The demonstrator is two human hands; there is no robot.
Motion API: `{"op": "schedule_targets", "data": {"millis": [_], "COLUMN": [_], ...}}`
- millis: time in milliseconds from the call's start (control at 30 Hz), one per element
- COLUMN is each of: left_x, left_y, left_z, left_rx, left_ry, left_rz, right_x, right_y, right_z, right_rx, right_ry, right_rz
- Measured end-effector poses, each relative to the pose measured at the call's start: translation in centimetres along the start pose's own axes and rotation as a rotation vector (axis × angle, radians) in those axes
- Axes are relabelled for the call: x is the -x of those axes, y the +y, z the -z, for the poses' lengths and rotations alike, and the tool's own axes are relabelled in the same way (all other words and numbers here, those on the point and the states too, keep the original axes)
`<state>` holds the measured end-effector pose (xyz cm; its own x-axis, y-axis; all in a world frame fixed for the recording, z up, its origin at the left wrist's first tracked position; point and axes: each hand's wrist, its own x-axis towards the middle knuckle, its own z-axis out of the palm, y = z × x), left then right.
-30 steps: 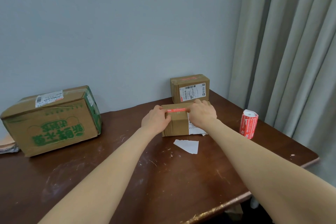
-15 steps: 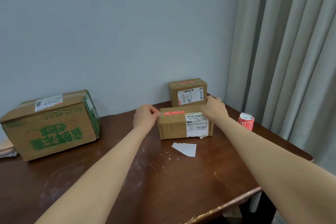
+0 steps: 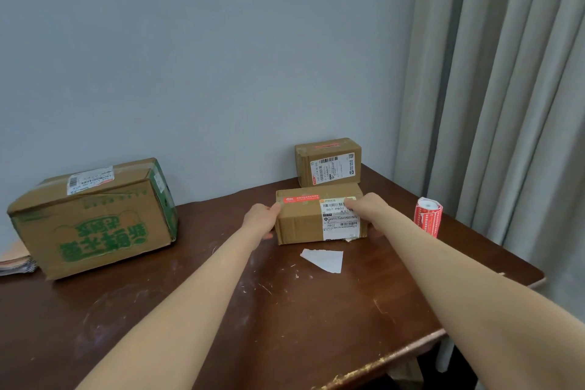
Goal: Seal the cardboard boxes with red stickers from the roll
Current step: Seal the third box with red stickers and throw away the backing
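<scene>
Clasped the oblong cardboard box (image 3: 304, 225) by both short ends, left grip (image 3: 261, 220) curled round one, right grip (image 3: 367, 207) round the other. Sat flat on the scuffed dark wooden surface (image 3: 221, 310), long axis left to right, white label facing the camera, red sticker (image 3: 300, 199) along the top front edge. Stood upright near the right edge, well apart: the cylindrical sticker roll (image 3: 428, 220).

Brown box (image 3: 300, 225), red sticker (image 3: 300, 199), red-and-white roll (image 3: 428, 220), green-printed carton (image 3: 95, 225), dark-brown table (image 3: 285, 326).
</scene>
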<state>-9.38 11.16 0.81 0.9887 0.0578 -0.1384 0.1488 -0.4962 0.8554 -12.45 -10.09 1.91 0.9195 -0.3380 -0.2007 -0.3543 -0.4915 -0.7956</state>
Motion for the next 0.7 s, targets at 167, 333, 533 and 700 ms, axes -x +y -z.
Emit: {"op": "schedule_targets", "data": {"millis": [167, 333, 533, 700], "left_x": [-0.4, -1.1, -0.8, -0.3], "left_y": [1.0, 3.1, 4.4, 4.6], "left_z": [1.0, 2.8, 3.2, 3.1], "left_rx": [0.119, 0.345, 0.451, 0.442], "left_ry": [0.013, 0.103, 0.07, 0.053], "left_rz": [-0.02, -0.031, -0.065, -0.044], "right_x": [0.2, 0.9, 0.7, -0.3], "right_y": [-0.5, -2.2, -2.8, -2.6], "right_z": [0.5, 1.7, 2.1, 1.8], "right_rx": [-0.346, -0.58, -0.581, -0.587], "right_ry": [0.006, -0.026, 0.024, 0.103], "right_rz": [0.044, 0.191, 0.188, 0.154]}}
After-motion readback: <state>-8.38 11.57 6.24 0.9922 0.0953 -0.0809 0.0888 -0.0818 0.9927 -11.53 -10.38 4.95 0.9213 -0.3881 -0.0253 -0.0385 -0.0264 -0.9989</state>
